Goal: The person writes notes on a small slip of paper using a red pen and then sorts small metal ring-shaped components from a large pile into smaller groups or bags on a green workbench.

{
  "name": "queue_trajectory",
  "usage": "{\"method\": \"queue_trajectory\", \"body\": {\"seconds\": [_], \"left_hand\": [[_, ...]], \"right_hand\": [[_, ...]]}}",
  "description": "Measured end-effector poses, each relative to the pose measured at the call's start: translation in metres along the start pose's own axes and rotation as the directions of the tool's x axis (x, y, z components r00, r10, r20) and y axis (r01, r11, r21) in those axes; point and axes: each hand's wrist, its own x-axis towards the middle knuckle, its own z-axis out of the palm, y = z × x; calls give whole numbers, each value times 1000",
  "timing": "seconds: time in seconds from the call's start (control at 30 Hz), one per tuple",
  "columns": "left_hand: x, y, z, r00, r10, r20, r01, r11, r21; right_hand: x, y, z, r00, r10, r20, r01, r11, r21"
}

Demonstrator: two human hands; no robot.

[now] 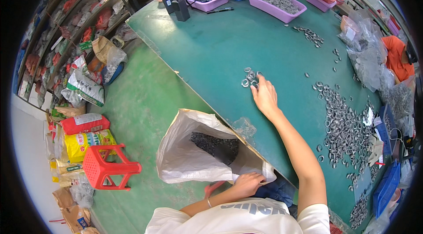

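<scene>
Head view: green table (pixel 211 44) fills the centre, white sack (pixel 185 154) gaping at its near edge, lower middle, with dark rings inside. Left hand (pixel 246 184) clenched on the sack's rim; right hand (pixel 264 96), fingers spread and gripping nothing, rests on a small heap of metal rings (pixel 249 78) just up-frame of its fingertips, sack down-frame

Silver-grey rings (pixel 250 78) at the right fingers (pixel 260 85), dark green counter (pixel 220 44) beneath; white sack (pixel 185 154) by the left fingers (pixel 240 181).
</scene>
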Motion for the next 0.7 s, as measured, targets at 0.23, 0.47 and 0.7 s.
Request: {"method": "queue_trajectory", "body": {"seconds": [0.23, 0.47, 0.7], "left_hand": [[-2, -1, -1, 1000, 9, -13, -9, 1000, 5], [0, -1, 1, 1000, 21, -14, -21, 1000, 3], [1, -1, 1, 1000, -7, 13, 7, 1000, 8]], "right_hand": [[5, 4, -5, 996, 5, 93, -7, 1000, 22], [-27, 2, -38, 907, 97, 409, -382, 595, 707], [-93, -55, -45, 765, -391, 513, -62, 747, 662]]}}
